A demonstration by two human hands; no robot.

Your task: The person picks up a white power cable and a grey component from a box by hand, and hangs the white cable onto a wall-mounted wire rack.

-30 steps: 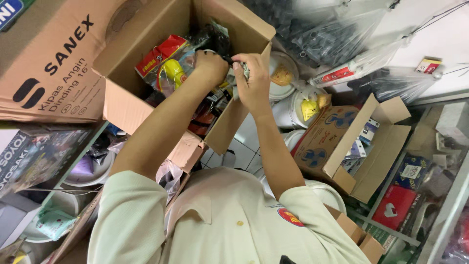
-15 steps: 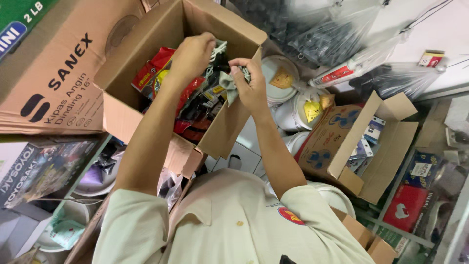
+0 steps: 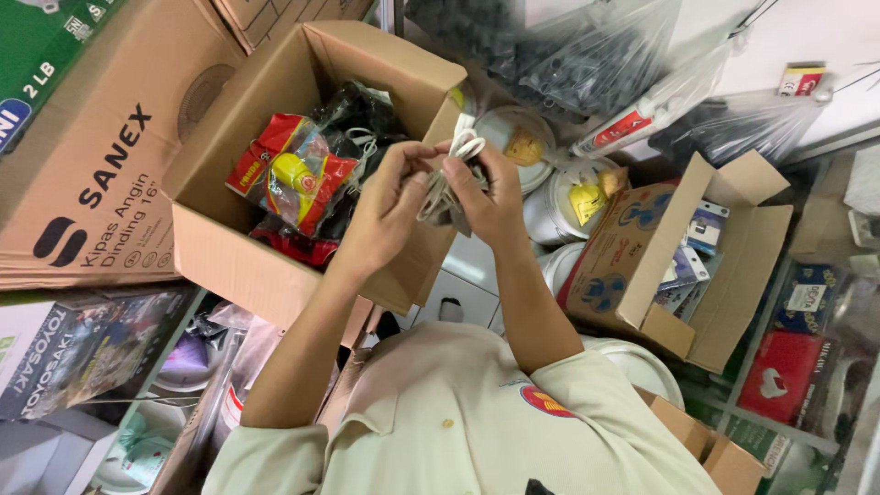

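An open brown cardboard box (image 3: 229,247) stands in front of me, filled with red-and-yellow packets (image 3: 293,170) and dark wrapped goods. Just over its right rim, my left hand (image 3: 385,206) and my right hand (image 3: 495,197) meet and together hold a small clear packet (image 3: 449,188) with a white looped cord and something grey inside. The fingers of both hands pinch its top edge. My cream shirt fills the bottom of the view.
A large printed carton (image 3: 82,156) lies at the left. A second open box (image 3: 669,266) with small cartons stands at the right. Metal pots (image 3: 559,206) sit behind my hands, plastic bags (image 3: 587,55) of dark parts above, a red box (image 3: 779,376) lower right.
Both hands were reaching down among the packets in the box. They have come up and to the right, out over the rim, with the small clear packet between them.
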